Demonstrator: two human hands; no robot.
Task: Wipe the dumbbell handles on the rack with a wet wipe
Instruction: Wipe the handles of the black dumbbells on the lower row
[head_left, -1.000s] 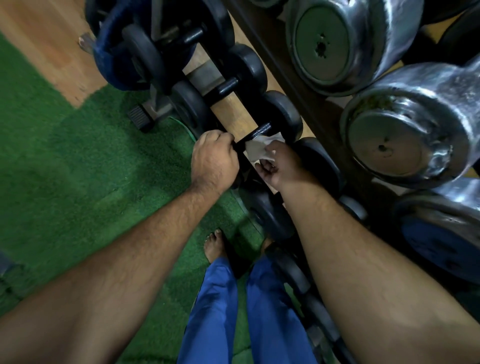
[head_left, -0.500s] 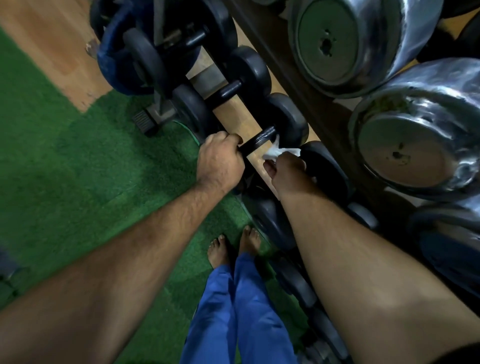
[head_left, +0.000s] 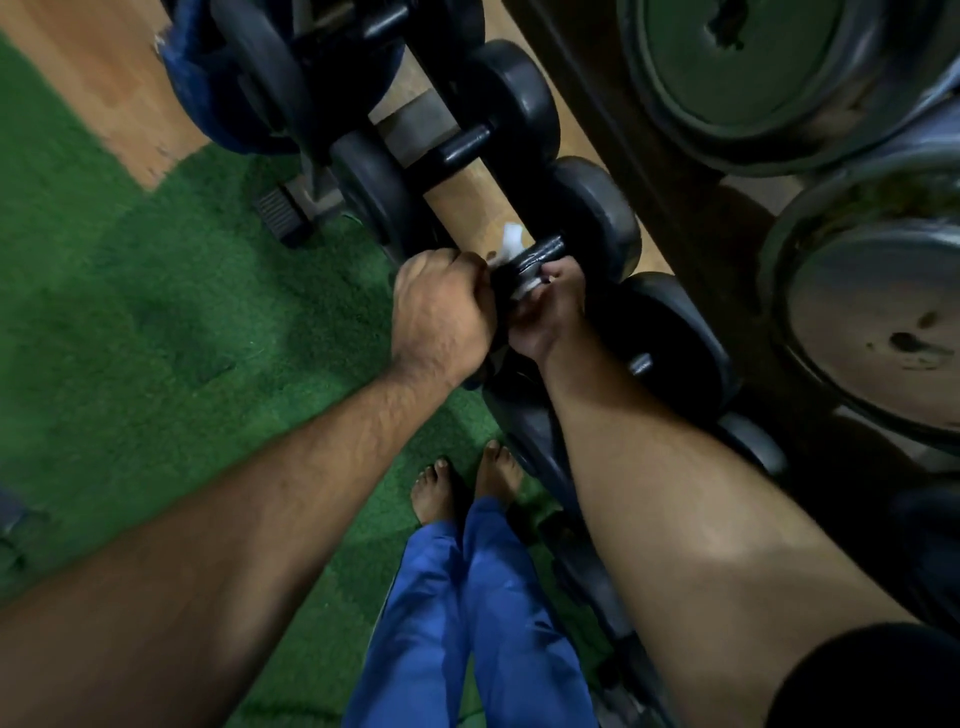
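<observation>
Presently, each line is placed relative to the gripped dumbbell handle (head_left: 535, 257).

Rack (head_left: 457, 192): a row of black dumbbells is carried on its wooden rails, running from far to near; the gripped handle belongs to the third visible one.

Dumbbell handle: a short black bar, laid across the rails between two round heads, the right head (head_left: 597, 218) being seen just beyond it.

Left hand (head_left: 441, 312): clenched at the near-left end of the handle; what is enclosed by the fingers is hidden, though it seems to be the left head or the bar's end.

Right hand (head_left: 545, 312): curled up around the handle from below, with the wet wipe (head_left: 511, 239) pressed against the bar.

Wet wipe: white, crumpled, wrapped about the handle; a corner is seen sticking up above it and a scrap below, between the two hands.

Neighbouring dumbbell (head_left: 467, 143): racked just beyond the handle, untouched.

Chrome dumbbells (head_left: 872, 306): stored on the upper shelf, well to the right of the handle.

Green turf (head_left: 156, 312): spread to the left of the handle.

Bare feet (head_left: 467, 483) and blue trousers (head_left: 467, 623): seen below the handle, nearer the camera.
</observation>
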